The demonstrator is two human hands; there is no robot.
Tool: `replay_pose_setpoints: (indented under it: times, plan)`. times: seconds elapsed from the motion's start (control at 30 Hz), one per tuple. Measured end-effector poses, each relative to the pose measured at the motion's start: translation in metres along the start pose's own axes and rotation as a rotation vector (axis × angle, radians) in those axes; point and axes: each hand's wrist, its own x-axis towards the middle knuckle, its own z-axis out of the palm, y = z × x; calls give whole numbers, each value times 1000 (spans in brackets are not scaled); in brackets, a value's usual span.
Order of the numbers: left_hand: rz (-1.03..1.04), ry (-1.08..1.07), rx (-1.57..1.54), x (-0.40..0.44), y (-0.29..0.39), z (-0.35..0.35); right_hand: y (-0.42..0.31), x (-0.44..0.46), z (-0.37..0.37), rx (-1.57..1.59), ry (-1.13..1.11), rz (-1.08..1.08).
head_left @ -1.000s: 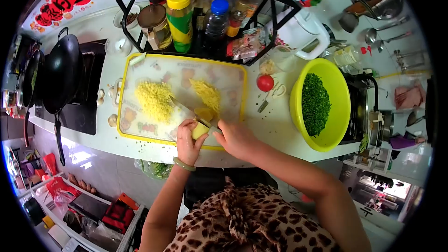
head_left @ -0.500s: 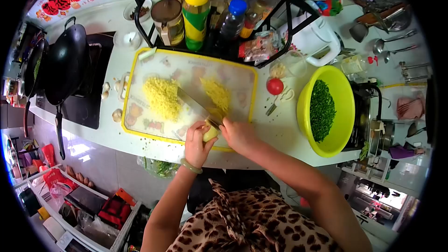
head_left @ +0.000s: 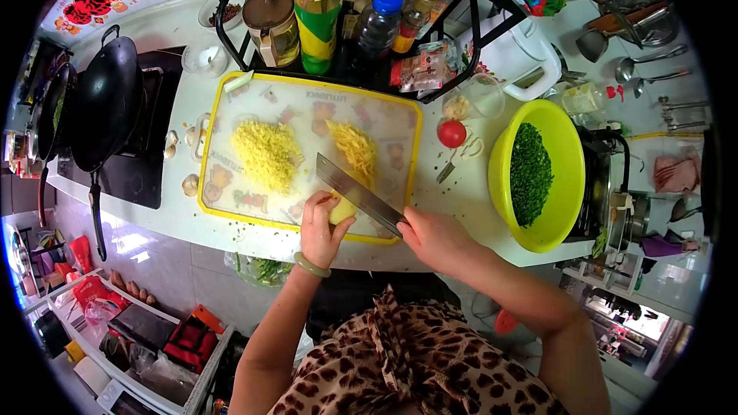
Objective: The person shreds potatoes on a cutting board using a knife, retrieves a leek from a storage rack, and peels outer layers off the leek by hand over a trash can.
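Legibly "LITTLEDUCK" on the cutting board (head_left: 311,134), right fingers (head_left: 415,223) around knife (head_left: 357,194), left fingers (head_left: 317,204) around yellow chunk (head_left: 343,210).

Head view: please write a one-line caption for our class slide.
Left hand holds a yellow piece, right hand a broad knife, over a cutting board bearing two heaps of yellow shreds.

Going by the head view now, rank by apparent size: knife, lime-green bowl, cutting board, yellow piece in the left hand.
1. Cutting board
2. Lime-green bowl
3. Knife
4. Yellow piece, partly covered by the left hand
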Motion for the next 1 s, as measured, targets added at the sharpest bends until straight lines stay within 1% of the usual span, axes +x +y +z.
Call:
replay_pose_setpoints:
  times: [0.3,0.37,0.4,0.5,0.57,0.63,0.73,0.8,0.87,0.9,0.93,1.0]
  plan:
    - [-11,-13,-16,-2,-4,2,1,7,-8,13,-99,23]
    - [-6,-11,-5,-2,-5,3,-5,15,-14,-11,-209,97]
    - [-14,-9,-24,-3,-6,3,-6,20,-13,-14,-217,93]
    - [-35,-5,-39,-3,-6,5,-6,32,-6,-47,-218,70]
    - [-44,-8,-37,-2,-5,4,-7,37,1,-70,-148,31]
    - [-28,-29,-12,0,-3,1,-7,39,5,-79,-146,30]
    - [-45,-24,-20,2,-1,1,-12,43,10,-88,-145,60]
    - [-56,-33,-31,4,1,-1,-11,50,26,-74,-161,85]
    - [-60,-44,-35,1,-3,-1,-2,61,55,-96,20,-33]
    - [-82,-32,-40,0,-2,0,1,63,63,-93,20,-29]
    - [-88,-32,-58,-1,2,1,2,60,67,-53,79,-41]
    - [-33,-3,-72,-1,-1,4,10,61,58,-39,197,-77]
